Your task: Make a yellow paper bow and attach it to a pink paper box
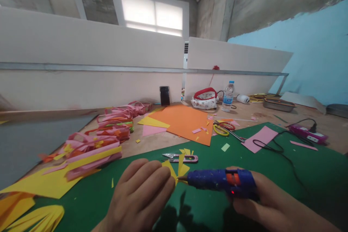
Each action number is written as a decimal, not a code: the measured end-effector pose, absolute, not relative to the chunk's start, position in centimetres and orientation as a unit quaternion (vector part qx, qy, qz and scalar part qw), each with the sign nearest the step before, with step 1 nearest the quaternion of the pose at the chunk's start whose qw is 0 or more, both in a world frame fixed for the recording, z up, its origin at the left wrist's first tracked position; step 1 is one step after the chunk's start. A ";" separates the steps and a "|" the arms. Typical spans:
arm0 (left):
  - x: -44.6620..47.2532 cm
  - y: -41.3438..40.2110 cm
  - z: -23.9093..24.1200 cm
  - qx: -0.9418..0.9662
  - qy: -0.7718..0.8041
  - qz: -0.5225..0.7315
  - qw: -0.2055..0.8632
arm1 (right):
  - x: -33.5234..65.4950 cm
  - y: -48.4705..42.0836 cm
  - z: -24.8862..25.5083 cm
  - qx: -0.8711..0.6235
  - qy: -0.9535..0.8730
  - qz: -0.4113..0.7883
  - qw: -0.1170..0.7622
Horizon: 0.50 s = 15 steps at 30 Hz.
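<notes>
My right hand (261,195) is wrapped round a blue hot glue gun (209,180) with a small red light. Its metal nozzle points left and meets the middle of a yellow paper flower (182,168). Close by on the left, my left hand (148,188) has its fingers curled together and pinches the flower's edge; the fingertips are partly hidden. Just behind the flower, pink-handled thread snips (190,158) lie on the green mat (223,159), with small yellow paper pieces (186,151) beside them.
Pink paper bundles (108,127) and yellow sheets (51,181) lie left. Behind are an orange sheet (187,119), scissors (221,129), a phone (164,96), a pouch (205,99) and a water bottle (227,98). On the right, a black cable (293,170) trails near a purple power strip (307,134).
</notes>
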State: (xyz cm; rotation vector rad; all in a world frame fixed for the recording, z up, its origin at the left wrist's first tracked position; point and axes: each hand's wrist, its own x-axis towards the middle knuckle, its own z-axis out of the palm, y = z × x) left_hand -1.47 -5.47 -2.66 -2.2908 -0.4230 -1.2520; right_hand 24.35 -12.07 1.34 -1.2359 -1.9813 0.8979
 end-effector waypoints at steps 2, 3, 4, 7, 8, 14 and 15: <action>-1.5 -5.5 -2.6 -0.841 -0.155 -0.459 0.243 | 24.3 -12.1 1.2 -0.474 -0.751 0.332 0.318; -1.5 -5.6 -2.6 -0.841 -0.155 -0.458 0.242 | 24.4 -12.1 1.2 -0.477 -0.755 0.324 0.312; -1.5 -5.6 -2.5 -0.840 -0.154 -0.461 0.242 | 24.4 -12.2 1.1 -0.480 -0.760 0.314 0.304; -1.5 -5.7 -2.4 -0.839 -0.164 -0.462 0.237 | 25.3 -12.2 0.4 -0.505 -0.773 0.255 0.288; -1.5 -5.8 -2.3 -0.838 -0.170 -0.461 0.236 | 26.0 -12.0 0.0 -0.519 -0.773 0.220 0.289; -1.7 -6.0 -2.1 -0.833 -0.181 -0.468 0.234 | 34.0 -8.3 -4.8 -0.628 -0.719 -0.130 0.268; -1.7 -6.1 -2.1 -0.835 -0.187 -0.462 0.231 | 35.1 -7.6 -5.4 -0.640 -0.711 -0.164 0.241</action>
